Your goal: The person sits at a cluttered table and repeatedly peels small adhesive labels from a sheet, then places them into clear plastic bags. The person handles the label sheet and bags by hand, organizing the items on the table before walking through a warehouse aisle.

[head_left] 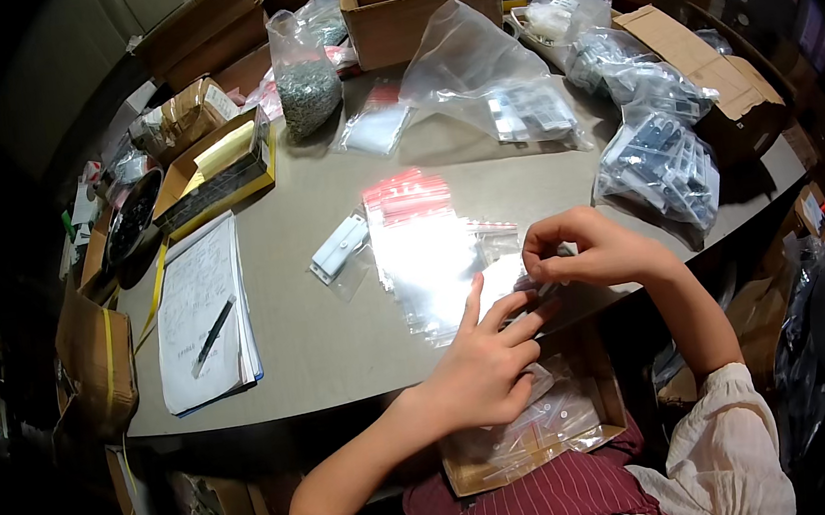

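Observation:
My left hand (489, 365) reaches over the table's front edge with its fingers apart, the tips at a small clear zip bag (503, 273). At that bag's right side my right hand (588, 251) is closed in a pinch; what its fingertips hold is too small to make out. Just left of both hands lies a fanned stack of clear zip bags (421, 246) with red tops, partly washed out by glare. A light grey flat piece in a clear bag (339, 248) rests left of the stack.
An open box (604, 403) of clear bags sits below the table edge. To the left are a notepad (200, 325) with a pen (214, 334) and a yellow-black box (252, 164). Filled bags (659, 166) stand at right, a bag of small metal parts (308, 92) farther back.

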### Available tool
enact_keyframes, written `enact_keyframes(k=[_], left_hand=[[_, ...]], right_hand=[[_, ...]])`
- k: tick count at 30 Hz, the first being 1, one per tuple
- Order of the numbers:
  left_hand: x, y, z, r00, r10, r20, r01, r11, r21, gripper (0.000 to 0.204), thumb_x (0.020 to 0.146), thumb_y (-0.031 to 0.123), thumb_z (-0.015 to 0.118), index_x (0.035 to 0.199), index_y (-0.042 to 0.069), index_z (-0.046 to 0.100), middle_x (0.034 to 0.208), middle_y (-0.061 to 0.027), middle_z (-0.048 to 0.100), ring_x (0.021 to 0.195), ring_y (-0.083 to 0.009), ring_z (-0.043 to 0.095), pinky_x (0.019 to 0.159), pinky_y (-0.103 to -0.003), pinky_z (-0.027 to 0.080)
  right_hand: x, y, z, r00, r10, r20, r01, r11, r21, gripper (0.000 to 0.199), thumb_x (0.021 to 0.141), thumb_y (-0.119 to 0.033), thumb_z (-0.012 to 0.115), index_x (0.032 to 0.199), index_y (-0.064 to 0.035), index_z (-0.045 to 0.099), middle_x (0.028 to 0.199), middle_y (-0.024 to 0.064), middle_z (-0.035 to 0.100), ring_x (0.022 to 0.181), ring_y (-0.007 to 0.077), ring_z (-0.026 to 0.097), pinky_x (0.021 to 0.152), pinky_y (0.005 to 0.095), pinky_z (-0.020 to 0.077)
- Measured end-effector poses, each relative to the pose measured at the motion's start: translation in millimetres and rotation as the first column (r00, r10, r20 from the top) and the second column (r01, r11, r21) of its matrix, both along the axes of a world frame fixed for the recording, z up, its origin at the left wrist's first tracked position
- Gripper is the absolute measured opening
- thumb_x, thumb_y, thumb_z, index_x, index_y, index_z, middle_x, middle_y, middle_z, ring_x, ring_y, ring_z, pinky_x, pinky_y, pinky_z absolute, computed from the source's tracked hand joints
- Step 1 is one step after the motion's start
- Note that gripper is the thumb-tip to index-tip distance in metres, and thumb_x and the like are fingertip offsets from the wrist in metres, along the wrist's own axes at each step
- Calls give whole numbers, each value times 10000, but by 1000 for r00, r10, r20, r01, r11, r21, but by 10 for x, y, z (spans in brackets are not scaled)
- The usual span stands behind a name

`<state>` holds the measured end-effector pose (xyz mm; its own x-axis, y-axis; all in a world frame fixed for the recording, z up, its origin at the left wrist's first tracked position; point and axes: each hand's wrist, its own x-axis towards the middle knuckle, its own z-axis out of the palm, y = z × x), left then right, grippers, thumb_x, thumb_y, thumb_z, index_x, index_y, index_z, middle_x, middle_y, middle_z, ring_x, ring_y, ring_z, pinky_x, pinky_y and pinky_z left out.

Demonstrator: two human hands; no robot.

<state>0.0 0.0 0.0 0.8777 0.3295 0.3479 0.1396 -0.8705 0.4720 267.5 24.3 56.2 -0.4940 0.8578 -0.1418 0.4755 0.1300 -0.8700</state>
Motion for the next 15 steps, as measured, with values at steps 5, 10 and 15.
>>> enact_keyframes(k=[5,10,15], left_hand=[[-105,37,112,998,9,-60,-8,1000,14,155,760,153,688,811,8,707,1305,-134,662,1463,-363,446,1218,-828,125],[-42,29,71,1000,13,-24,-13,1000,-14,151,754,148,684,792,4,707,1310,-127,661,1464,-361,447,1223,-824,121],[-15,29,46,1000,14,-17,-14,1000,-14,168,746,153,688,803,-1,721,1381,-126,656,1455,-368,460,1231,-817,113]], right_hand=[[-73,-211,253,890,43,-455,-217,916,-337,172,947,-51,686,1103,22,676,978,23,686,924,102,636,799,256,512],[23,-256,179,916,-10,-400,-123,944,-306,146,915,-26,680,1053,23,675,930,24,679,859,103,642,759,266,520],[59,-3,83,887,-140,-440,49,976,-211,133,885,-84,696,937,32,655,866,57,688,704,103,614,668,246,503]])
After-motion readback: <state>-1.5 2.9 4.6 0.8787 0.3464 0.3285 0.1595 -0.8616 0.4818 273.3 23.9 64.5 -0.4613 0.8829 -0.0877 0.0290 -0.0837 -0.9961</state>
